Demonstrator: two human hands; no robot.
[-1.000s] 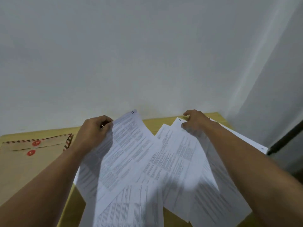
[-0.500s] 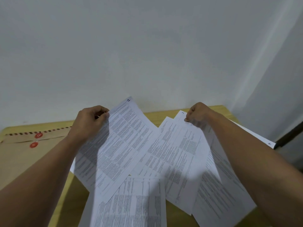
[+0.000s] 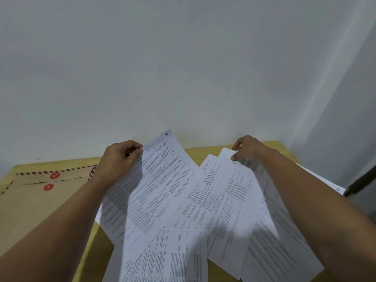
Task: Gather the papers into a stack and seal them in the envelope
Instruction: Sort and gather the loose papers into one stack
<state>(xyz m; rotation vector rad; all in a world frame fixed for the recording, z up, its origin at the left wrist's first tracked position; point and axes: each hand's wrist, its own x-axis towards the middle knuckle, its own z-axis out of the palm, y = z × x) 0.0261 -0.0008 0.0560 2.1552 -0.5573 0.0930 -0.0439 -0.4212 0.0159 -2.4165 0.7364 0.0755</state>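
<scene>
The left hand (image 3: 120, 159) was clenched on the upper edge of a white printed sheet of paper (image 3: 154, 188), lifting it at a tilt — the right hand (image 3: 247, 149) pinched the top corner of another printed sheet (image 3: 230, 192). More loose white printed papers (image 3: 168, 255) lay fanned and overlapping beneath both hands on the yellow wooden desk (image 3: 205, 152). Just left of the left hand lay the flat brown paper envelope with red string buttons (image 3: 34, 198), its flap closed.
</scene>
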